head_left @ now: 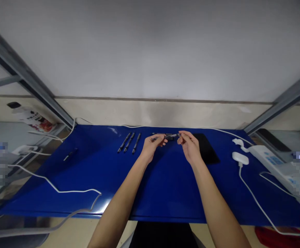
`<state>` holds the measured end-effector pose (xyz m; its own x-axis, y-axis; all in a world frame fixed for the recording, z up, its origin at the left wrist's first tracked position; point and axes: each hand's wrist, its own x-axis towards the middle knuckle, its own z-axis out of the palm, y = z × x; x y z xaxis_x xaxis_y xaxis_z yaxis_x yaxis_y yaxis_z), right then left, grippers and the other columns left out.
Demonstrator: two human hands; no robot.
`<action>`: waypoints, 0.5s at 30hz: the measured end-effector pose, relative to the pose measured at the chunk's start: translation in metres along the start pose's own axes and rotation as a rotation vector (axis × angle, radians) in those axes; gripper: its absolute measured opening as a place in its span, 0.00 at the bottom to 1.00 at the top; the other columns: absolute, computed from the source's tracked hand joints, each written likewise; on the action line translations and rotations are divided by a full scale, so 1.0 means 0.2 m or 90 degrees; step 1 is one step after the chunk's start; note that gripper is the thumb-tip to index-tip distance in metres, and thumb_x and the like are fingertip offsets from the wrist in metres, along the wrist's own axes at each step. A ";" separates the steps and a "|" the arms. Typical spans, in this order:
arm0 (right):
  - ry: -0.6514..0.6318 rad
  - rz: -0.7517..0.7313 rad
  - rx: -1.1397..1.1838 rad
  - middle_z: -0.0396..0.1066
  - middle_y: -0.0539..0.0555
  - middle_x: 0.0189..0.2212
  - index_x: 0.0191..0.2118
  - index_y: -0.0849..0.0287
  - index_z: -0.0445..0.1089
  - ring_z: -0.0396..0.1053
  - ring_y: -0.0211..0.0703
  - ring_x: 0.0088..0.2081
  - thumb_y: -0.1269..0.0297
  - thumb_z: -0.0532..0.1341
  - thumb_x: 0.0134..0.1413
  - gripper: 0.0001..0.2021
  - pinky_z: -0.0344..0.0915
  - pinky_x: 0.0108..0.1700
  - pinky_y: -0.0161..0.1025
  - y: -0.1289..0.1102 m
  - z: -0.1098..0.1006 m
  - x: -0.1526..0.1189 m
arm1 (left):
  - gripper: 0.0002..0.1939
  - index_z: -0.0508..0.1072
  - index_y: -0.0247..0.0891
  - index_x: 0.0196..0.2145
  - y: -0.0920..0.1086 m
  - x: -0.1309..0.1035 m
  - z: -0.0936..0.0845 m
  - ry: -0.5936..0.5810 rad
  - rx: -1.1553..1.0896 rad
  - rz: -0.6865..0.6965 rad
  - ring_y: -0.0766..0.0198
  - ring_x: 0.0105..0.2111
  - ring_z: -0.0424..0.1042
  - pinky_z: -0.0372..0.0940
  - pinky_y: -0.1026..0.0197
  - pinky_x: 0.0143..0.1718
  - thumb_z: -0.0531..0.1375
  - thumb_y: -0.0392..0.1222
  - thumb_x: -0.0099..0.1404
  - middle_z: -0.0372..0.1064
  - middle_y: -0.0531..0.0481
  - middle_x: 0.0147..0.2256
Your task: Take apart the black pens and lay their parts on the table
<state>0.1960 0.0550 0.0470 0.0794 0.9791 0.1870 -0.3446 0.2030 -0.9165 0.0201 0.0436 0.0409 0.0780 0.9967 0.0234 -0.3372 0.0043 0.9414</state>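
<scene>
Between my two hands a pen [171, 136] is held roughly level above the blue table. My left hand [153, 142] is closed around its left part. The fingertips of my right hand [188, 143] pinch its right end. Just behind the held pen lie more dark pens [162, 134], partly hidden by my left hand and hard to tell apart. To the left, three dark pens lie side by side: one on the left [124, 142], one in the middle [129, 142] and one on the right [137, 143].
A small dark pen-like piece [70, 154] lies on the blue table [88, 172] at left. A black flat pad [207, 150] is right of my hand. White cables, a white charger [240, 158] and a power strip [269, 158] occupy the right. A bottle [32, 117] stands tilted beyond the left frame post.
</scene>
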 end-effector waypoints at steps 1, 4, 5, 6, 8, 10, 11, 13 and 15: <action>0.007 0.004 0.019 0.59 0.46 0.19 0.38 0.56 0.73 0.61 0.37 0.24 0.58 0.65 0.53 0.09 0.62 0.30 0.38 0.00 0.00 0.00 | 0.21 0.77 0.30 0.43 0.00 -0.01 0.01 -0.035 0.009 -0.012 0.66 0.28 0.71 0.63 0.63 0.33 0.65 0.51 0.59 0.76 0.42 0.33; 0.013 0.035 0.023 0.55 0.45 0.19 0.39 0.56 0.73 0.58 0.38 0.23 0.51 0.62 0.56 0.14 0.62 0.30 0.39 0.00 0.01 0.00 | 0.21 0.77 0.29 0.41 0.00 -0.03 0.04 -0.125 0.038 -0.058 0.64 0.29 0.72 0.64 0.62 0.34 0.66 0.51 0.58 0.77 0.40 0.33; 0.009 0.050 0.017 0.55 0.46 0.19 0.38 0.56 0.72 0.58 0.38 0.23 0.47 0.60 0.57 0.16 0.63 0.29 0.39 0.00 0.02 0.00 | 0.21 0.78 0.29 0.40 -0.01 -0.04 0.05 -0.152 0.046 -0.071 0.64 0.29 0.72 0.64 0.61 0.35 0.67 0.51 0.58 0.77 0.40 0.33; 0.003 0.066 0.014 0.56 0.46 0.20 0.37 0.55 0.71 0.59 0.39 0.23 0.44 0.58 0.58 0.18 0.63 0.29 0.39 0.00 0.02 -0.01 | 0.20 0.78 0.29 0.39 -0.01 -0.04 0.06 -0.177 0.051 -0.081 0.64 0.29 0.72 0.64 0.61 0.35 0.66 0.52 0.58 0.77 0.40 0.33; -0.023 0.105 0.029 0.61 0.49 0.23 0.35 0.55 0.69 0.62 0.41 0.25 0.39 0.54 0.58 0.22 0.63 0.29 0.39 0.00 0.03 -0.01 | 0.20 0.78 0.30 0.37 -0.02 -0.05 0.08 -0.222 0.058 -0.089 0.65 0.28 0.71 0.65 0.61 0.36 0.65 0.53 0.59 0.77 0.40 0.33; -0.062 0.146 0.060 0.64 0.52 0.27 0.32 0.54 0.65 0.64 0.43 0.28 0.37 0.51 0.58 0.24 0.63 0.28 0.40 -0.01 0.04 -0.02 | 0.20 0.78 0.30 0.35 -0.02 -0.05 0.08 -0.252 0.074 -0.092 0.64 0.28 0.71 0.65 0.60 0.36 0.63 0.54 0.61 0.77 0.40 0.32; -0.081 0.163 0.071 0.63 0.52 0.27 0.30 0.54 0.63 0.64 0.44 0.29 0.36 0.49 0.58 0.25 0.62 0.28 0.40 -0.02 0.04 -0.03 | 0.21 0.78 0.30 0.34 -0.03 -0.05 0.08 -0.259 0.087 -0.096 0.64 0.28 0.71 0.65 0.60 0.36 0.63 0.55 0.61 0.77 0.40 0.32; -0.105 0.182 0.083 0.58 0.50 0.24 0.28 0.53 0.58 0.60 0.43 0.26 0.34 0.46 0.58 0.26 0.61 0.28 0.41 -0.03 0.05 -0.03 | 0.21 0.79 0.31 0.30 -0.03 -0.06 0.09 -0.264 0.112 -0.104 0.64 0.28 0.71 0.65 0.60 0.37 0.62 0.56 0.62 0.77 0.41 0.30; -0.103 0.180 0.097 0.48 0.47 0.20 0.26 0.53 0.53 0.52 0.41 0.22 0.34 0.45 0.58 0.26 0.59 0.26 0.41 -0.04 0.06 -0.04 | 0.22 0.78 0.31 0.26 -0.03 -0.06 0.09 -0.265 0.132 -0.113 0.64 0.28 0.71 0.65 0.60 0.37 0.62 0.56 0.61 0.76 0.42 0.28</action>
<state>0.1870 0.0460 0.0573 -0.1847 0.9828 -0.0019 -0.4676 -0.0896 -0.8794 0.0373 0.0308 0.0413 0.4998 0.8647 -0.0500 -0.0948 0.1120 0.9892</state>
